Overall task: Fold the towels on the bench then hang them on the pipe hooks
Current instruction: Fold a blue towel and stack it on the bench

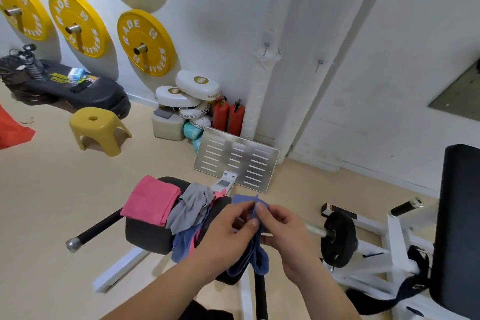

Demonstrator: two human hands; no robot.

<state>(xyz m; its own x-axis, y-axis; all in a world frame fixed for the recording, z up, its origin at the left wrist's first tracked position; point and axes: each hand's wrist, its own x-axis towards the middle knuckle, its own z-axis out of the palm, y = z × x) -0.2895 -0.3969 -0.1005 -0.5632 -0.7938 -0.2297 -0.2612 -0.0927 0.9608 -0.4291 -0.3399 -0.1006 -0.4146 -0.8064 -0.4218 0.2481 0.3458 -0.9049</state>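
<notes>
- Hands meet above black padded bench: left hand and right hand both pinch a blue cloth towel, hanging between them.
- Folded pink towel and crumpled grey towel lie on the bench.

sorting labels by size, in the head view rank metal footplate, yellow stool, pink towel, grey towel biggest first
1. metal footplate
2. yellow stool and pink towel: look alike, stool farther away, so unranked
3. grey towel, crumpled

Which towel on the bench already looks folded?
The pink towel: it lies flat with layered edges. The grey towel beside it is crumpled; the left hand and right hand pinch the blue towel.
</notes>
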